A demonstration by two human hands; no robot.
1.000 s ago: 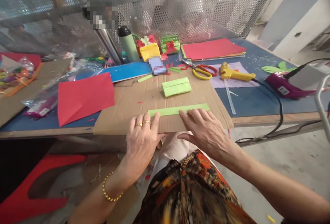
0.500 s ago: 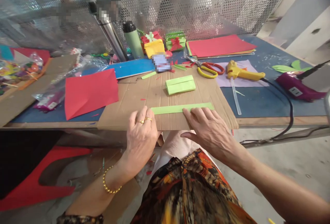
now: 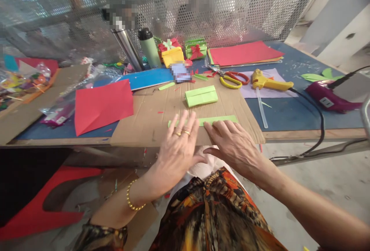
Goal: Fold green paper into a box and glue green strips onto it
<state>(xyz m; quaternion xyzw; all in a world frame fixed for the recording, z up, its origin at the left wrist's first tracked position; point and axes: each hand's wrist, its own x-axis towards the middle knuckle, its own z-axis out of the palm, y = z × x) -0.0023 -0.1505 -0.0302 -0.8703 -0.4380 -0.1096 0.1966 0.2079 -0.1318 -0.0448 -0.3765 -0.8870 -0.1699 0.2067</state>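
Note:
A narrow light-green paper strip [image 3: 221,119] lies along the front of a cardboard sheet [image 3: 150,128]. My left hand [image 3: 180,147] is spread flat over the strip's left part, fingers stretched forward and covering some of it. On the strip's right part rests my right hand [image 3: 235,141], its fingertips pressing down and its thumb held apart toward me. Just beyond the strip sits a folded light-green paper piece [image 3: 201,96], shaped like a small flat purse; neither hand touches it.
Scissors [image 3: 231,81] and a yellow glue gun [image 3: 270,81] lie to the right, its cord running off the table edge. Red paper [image 3: 104,104] is at left. Behind stand a green bottle [image 3: 150,49], a steel flask [image 3: 128,49] and small paper bags [image 3: 172,55].
My left hand has moved right along the strip, and its fingers have gone from curled to spread flat. The right hand stays in place on the strip.

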